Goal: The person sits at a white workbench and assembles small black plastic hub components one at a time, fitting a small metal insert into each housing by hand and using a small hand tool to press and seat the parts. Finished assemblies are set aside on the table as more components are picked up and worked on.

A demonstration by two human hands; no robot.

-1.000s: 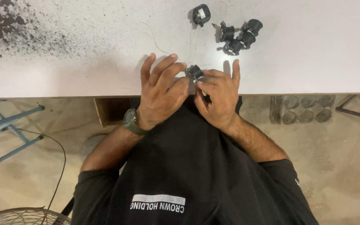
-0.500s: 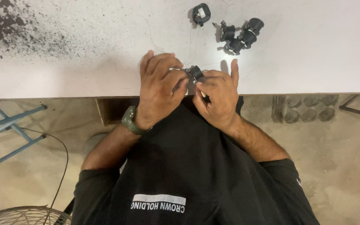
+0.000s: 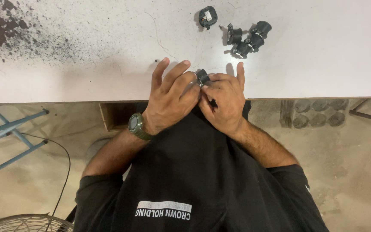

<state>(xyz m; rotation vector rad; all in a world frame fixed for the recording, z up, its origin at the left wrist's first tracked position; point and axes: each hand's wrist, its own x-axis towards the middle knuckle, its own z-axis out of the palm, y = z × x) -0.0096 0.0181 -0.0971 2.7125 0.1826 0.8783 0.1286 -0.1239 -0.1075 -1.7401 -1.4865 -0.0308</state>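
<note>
Both hands meet at the near edge of the white tabletop (image 3: 86, 81). Left hand (image 3: 170, 101) and right hand (image 3: 224, 101) both pinch one small black part (image 3: 202, 76), held just above the tabletop. Best kept low over the surface, fingertips steadying it. More black parts (image 3: 247, 38) lie well apart, farther back.

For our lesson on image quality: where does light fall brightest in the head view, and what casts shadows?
Head view: brightest patch on the white table just beyond the hands; the black round parts cast short dark shadows there; the small black part between left hand and right hand is sharp, slightly shaded.
</note>
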